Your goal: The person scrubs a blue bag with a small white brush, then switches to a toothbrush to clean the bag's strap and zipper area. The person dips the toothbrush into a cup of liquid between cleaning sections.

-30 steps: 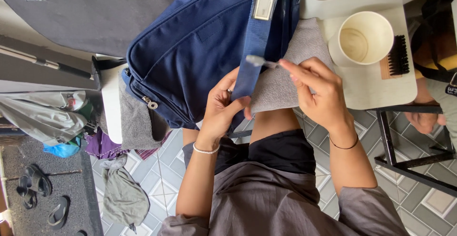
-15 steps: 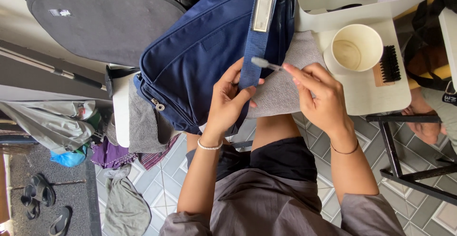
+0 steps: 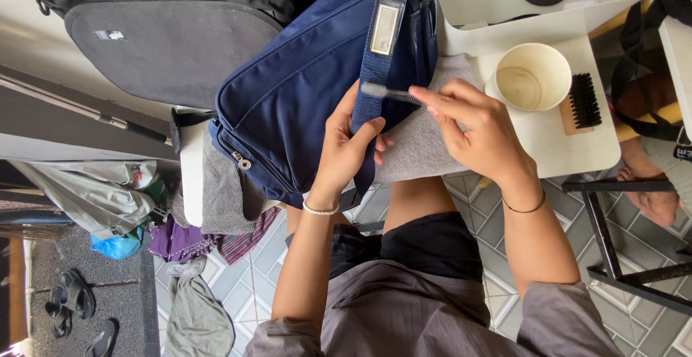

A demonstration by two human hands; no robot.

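While the left hand grips the navy strap, the right hand pinches a small brush.

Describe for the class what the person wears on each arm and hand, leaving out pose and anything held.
Both forearms are bare. The left hand has a thin bracelet of pale beads at the wrist. The right hand has a thin dark band around its wrist. Loose grey sleeves cover the upper arms, ending near the elbows. No gloves or rings are visible.
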